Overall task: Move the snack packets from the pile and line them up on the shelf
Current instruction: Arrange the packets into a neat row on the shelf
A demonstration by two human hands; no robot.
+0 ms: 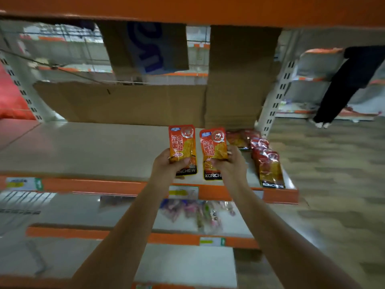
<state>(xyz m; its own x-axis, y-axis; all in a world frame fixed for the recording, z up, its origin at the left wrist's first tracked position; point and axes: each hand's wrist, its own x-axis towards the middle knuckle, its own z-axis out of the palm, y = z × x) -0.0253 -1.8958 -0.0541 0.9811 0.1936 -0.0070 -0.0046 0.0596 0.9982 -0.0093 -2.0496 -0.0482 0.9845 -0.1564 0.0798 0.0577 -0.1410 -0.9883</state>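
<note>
the left hand (166, 165) covers the lower left part of its packet (183, 147), so only "nchew" of the bottom word can be read. the right hand (229, 163) hides the lower right part of the second packet (213, 147), and the word there stops at "konch". the pile of packets (260, 151) at the right end of the shelf (83, 151) is blurred; how many packets lie there cannot be told. the price tags (23, 183) on the shelf edge are too blurred to read. the pink packets (200, 211) on the lower shelf are smeared and partly behind the forearms. the person (350, 84) at the far right is cut off by the picture's edge.
</note>
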